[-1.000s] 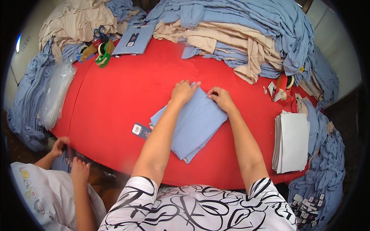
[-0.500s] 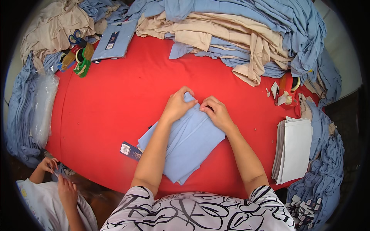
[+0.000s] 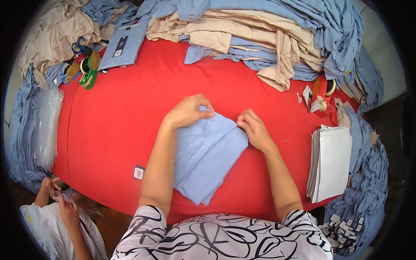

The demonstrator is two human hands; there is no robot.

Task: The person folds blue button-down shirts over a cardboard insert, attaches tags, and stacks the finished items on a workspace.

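A light-blue folded shirt (image 3: 210, 151) lies at an angle on the red-covered table in front of me. My left hand (image 3: 190, 112) is closed on its far left edge, thumb on top of the cloth. At the far right corner my right hand (image 3: 256, 130) pinches the fabric between thumb and fingers. A dark hang tag with a white label (image 3: 138, 172) sticks out to the left of my left forearm, which hides the rest of it.
Piles of blue and beige garments (image 3: 255, 34) line the far side. A bagged shirt (image 3: 125, 45), scissors (image 3: 79, 45) and a green tape dispenser (image 3: 88, 76) lie far left; clear plastic bags (image 3: 47, 125) at left. White sheets (image 3: 331, 164) stand right. Another person's hands (image 3: 65, 203) work lower left.
My hands have moved apart, the left one going left and the right one slightly right. The shirt's far edge is spread wider, and my left forearm covers more of the tag.
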